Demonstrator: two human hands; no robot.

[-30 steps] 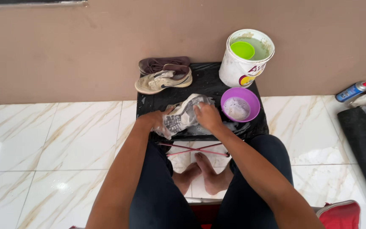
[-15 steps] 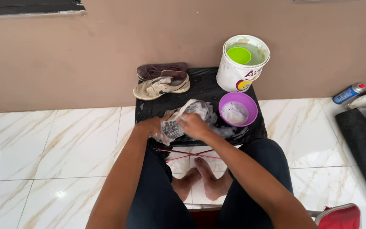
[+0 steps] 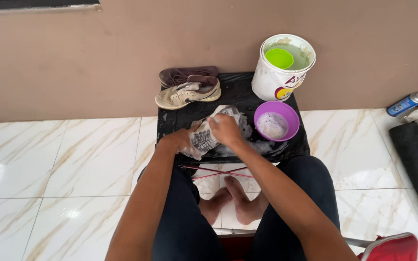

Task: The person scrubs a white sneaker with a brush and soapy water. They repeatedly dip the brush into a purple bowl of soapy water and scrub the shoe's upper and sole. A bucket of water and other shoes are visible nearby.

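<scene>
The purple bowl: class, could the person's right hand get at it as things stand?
Probably yes: the purple bowl sits just beside the right hand, nothing between them, though that hand is on the soapy shoe.

arms: bare, no sleeves | trousers (image 3: 189,227): dark navy | feet (image 3: 233,203): bare, no shoes | hands: ungloved

Plain brown wall (image 3: 73,58); glossy white marble-look floor tiles (image 3: 59,159), gold veining, daylight glare at left.

Right hand (image 3: 226,129) now back over the soapy shoe's (image 3: 204,137) sole.
</scene>
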